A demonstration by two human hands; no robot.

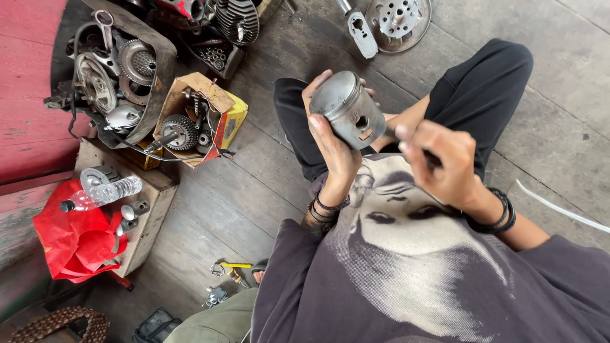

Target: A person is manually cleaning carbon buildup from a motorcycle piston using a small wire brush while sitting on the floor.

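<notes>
My left hand [330, 143] grips a grey metal piston [348, 109], crown tilted up to the left, with its side pin hole facing my right hand. My right hand [441, 159] is closed around a thin dark tool [389, 132] whose tip reaches the piston's pin hole. Both hands are raised above my crossed legs in black trousers [483, 82]. Dark bracelets sit on both wrists.
A tray of engine parts [114, 70] and a cardboard box with gears [197, 121] lie at the upper left. A clear plastic bottle [101, 194] rests on a wooden block beside a red bag [73, 241]. A round metal disc [397, 22] lies at the top. Small tools [229, 273] lie on the plank floor.
</notes>
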